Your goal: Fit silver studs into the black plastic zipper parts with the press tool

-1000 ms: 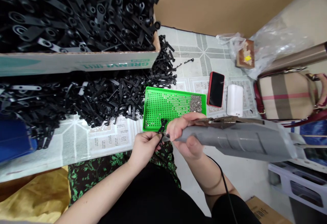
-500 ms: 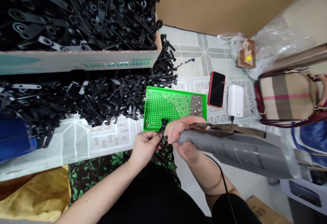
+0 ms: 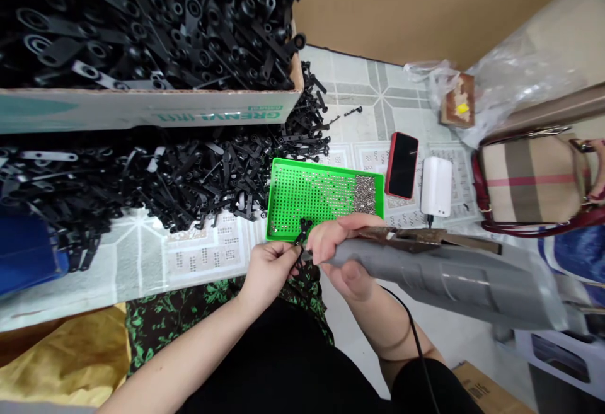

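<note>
My left hand (image 3: 270, 269) pinches a small black plastic arm (image 3: 303, 228) at the front edge of the green tray (image 3: 271, 198). The arm's upper end, with its round knobs, sticks out past the fingertips. My right hand (image 3: 347, 247) is wrapped round the front of a grey electric screwdriver (image 3: 439, 275) with a lever along its top. The tool lies nearly level, its nose against or very close to the held arm; the fingers hide the exact contact. Small metal screws (image 3: 365, 193) heap at the tray's right end, and others stand in its holes.
A cardboard box (image 3: 227, 108) full of black arms stands at the back left, with a loose pile (image 3: 189, 181) before it. Right of the tray lie a red-cased phone (image 3: 403, 165), a white power bank (image 3: 435, 186) and a checked bag (image 3: 532, 178). A dark cable (image 3: 411, 326) hangs near my right forearm.
The view has shifted very slightly. Both hands keep their grips on the black arm and the screwdriver, and nothing else has visibly moved.
</note>
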A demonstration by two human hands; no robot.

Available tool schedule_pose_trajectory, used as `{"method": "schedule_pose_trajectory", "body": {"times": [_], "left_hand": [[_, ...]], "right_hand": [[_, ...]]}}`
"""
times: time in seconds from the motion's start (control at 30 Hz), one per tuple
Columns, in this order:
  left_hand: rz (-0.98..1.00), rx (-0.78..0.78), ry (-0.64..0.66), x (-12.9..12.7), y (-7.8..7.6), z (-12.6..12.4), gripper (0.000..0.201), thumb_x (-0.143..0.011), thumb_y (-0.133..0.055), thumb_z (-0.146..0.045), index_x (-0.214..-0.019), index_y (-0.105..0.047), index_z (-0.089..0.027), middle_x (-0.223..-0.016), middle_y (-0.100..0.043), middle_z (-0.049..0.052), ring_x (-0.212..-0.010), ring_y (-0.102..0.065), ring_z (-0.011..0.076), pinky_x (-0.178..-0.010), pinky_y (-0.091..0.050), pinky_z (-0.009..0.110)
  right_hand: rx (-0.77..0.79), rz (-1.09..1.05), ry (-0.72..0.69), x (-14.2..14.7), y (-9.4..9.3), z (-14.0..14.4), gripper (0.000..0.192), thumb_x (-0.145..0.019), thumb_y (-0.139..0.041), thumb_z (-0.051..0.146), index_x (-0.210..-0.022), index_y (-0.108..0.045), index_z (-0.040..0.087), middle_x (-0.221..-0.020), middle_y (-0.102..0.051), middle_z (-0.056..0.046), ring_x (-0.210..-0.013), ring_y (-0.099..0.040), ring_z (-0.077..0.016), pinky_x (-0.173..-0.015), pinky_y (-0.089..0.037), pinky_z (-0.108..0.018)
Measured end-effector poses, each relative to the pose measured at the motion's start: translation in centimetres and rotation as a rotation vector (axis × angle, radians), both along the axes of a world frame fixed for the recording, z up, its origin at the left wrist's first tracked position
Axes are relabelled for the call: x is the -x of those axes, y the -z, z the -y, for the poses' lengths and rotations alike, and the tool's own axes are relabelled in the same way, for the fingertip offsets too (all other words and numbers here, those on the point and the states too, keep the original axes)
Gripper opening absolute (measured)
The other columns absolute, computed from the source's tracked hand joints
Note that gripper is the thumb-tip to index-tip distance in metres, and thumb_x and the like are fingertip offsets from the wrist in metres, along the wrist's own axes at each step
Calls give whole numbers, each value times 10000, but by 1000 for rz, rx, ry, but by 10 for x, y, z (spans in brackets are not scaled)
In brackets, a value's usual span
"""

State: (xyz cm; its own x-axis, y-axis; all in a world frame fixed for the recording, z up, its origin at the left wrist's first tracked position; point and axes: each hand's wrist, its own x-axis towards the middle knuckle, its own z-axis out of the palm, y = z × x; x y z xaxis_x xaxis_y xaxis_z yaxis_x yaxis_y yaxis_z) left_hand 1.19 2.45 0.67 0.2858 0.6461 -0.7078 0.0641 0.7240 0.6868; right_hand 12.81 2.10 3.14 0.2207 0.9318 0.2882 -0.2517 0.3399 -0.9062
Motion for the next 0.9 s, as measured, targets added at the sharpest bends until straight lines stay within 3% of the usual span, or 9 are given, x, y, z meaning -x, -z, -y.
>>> {"method": "schedule_pose_trajectory", "body": {"times": [0.3,0.9], "left_hand": [[4,-16,-1,0,0,0,280,-606,-606,-369,-409,-534,-184,-380,-516,-13,-384,-438,98,-420,-334,220],[4,10,-3,0,0,-1,278,-611,-589,-386,-423,-559,-183,-381,-515,-15,-384,-448,100,-409,-335,216]], "right_hand": [[3,93,-19,3,-5,-3,286,-816,-610,466,-1057,-525,338,-547,-474,90,-413,-465,-93,-442,-471,-249],[-16,3,-23,-1,-4,-1,324,-809,-641,400,-1085,-542,263,-584,-523,74,-487,-521,-100,-528,-505,-268]]}}
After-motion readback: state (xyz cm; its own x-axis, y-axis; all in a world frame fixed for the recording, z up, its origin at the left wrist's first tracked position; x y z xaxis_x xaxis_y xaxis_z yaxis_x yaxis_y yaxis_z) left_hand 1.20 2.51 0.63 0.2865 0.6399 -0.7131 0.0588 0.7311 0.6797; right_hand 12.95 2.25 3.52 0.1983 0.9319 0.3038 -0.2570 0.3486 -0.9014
